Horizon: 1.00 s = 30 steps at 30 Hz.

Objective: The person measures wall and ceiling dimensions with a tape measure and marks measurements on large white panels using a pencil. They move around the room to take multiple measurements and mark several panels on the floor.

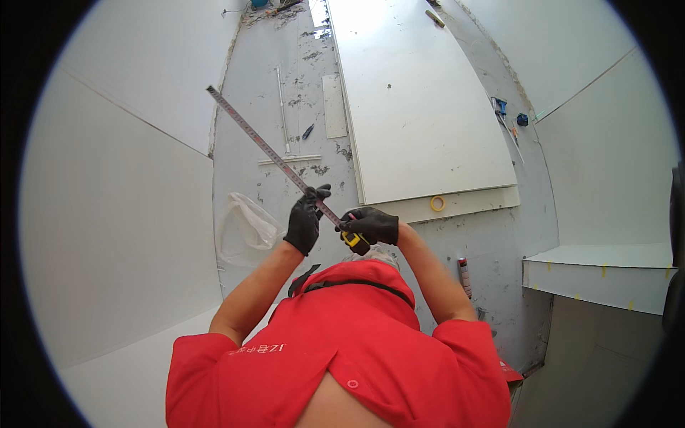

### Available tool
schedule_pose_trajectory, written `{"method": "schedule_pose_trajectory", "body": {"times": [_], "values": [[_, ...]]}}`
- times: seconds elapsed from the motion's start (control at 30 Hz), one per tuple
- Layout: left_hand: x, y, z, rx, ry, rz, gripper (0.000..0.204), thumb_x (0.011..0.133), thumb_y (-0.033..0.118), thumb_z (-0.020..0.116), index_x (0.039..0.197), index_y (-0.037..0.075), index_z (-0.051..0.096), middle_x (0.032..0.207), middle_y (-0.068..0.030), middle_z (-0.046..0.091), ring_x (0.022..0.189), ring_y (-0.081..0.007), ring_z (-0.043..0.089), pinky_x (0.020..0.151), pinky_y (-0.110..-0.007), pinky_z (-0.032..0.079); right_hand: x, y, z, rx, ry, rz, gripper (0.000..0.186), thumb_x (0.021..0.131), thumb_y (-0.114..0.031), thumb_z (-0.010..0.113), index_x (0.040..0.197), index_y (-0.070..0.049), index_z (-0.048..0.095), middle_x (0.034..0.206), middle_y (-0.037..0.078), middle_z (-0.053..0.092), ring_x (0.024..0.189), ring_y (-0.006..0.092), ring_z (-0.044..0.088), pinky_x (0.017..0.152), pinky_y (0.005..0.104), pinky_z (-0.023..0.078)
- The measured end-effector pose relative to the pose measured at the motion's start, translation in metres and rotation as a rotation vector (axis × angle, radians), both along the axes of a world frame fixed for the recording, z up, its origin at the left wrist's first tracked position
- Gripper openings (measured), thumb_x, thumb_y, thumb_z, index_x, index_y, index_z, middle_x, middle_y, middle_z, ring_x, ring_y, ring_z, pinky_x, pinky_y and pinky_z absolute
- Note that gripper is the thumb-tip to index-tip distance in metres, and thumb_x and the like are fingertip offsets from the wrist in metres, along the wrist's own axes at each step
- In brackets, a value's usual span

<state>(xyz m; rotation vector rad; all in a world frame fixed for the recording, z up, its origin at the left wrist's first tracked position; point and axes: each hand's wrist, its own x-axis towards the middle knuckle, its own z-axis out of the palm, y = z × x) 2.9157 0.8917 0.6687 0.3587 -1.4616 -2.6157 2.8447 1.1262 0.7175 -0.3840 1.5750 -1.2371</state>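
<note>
A yellow and black tape measure [355, 243] hangs under my right hand [372, 225], which wears a black glove and grips it near the blade's mouth. Its metal blade [260, 144] runs out far to the upper left and ends in mid-air over the floor. My left hand [305, 222], gloved in black too, is closed around the blade a short way from the case. Something thin and pinkish shows at my right fingers; its kind is too small to tell.
Ahead lies a large stack of white panels [421, 107], with a yellow tape roll [437, 204] at its near edge. A clear plastic bag [251, 227] lies left. White strips [282, 107], a utility knife [307, 131], blue tools [499, 106] and a can [464, 277] lie on the floor.
</note>
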Motion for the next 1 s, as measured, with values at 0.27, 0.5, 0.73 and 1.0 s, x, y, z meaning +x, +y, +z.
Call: {"method": "schedule_pose_trajectory", "body": {"times": [0.27,0.5,0.73,1.0], "values": [[-0.193,-0.454,0.120,0.119,0.134,0.282,0.044,0.121,0.049,0.047,0.125,0.013,0.073,0.119,-0.0098,0.082,0.115,-0.0283,0.078,0.102,-0.049,0.062,0.024,0.208,-0.103,0.256,0.057,0.070,0.030,0.104,-0.028,0.077,0.121,-0.005,0.086,0.107,0.005,0.084,0.098,0.0149,0.076,0.091,0.0345,0.061],[-0.339,-0.243,0.078,0.173,0.128,-0.162,0.043,0.121,0.046,0.051,0.126,0.008,0.071,0.108,-0.0091,0.082,0.102,-0.0274,0.079,0.096,-0.046,0.064,0.005,0.153,-0.081,0.218,0.070,-0.167,0.029,0.105,-0.022,0.071,0.123,-0.001,0.082,0.111,0.011,0.083,0.099,0.0193,0.077,0.091,0.0365,0.062],[-0.265,0.123,-0.024,0.244,-0.066,-0.556,0.040,0.118,0.039,0.055,0.131,0.004,0.069,0.114,-0.0165,0.081,0.109,-0.0328,0.079,0.099,-0.050,0.063,-0.119,0.102,-0.078,0.053,0.181,-0.562,0.031,0.108,-0.028,0.074,0.121,-0.001,0.080,0.104,0.007,0.081,0.091,0.0174,0.074,0.083,0.0346,0.060],[-0.494,0.182,-0.005,0.170,-0.185,-0.590,0.042,0.120,0.037,0.050,0.130,0.000,0.066,0.099,-0.0163,0.079,0.093,-0.0316,0.078,0.089,-0.046,0.063,-0.110,0.230,-0.064,0.264,0.017,-0.613,0.033,0.114,-0.031,0.068,0.129,-0.004,0.080,0.102,0.004,0.081,0.090,0.0122,0.073,0.077,0.0302,0.058]]}}
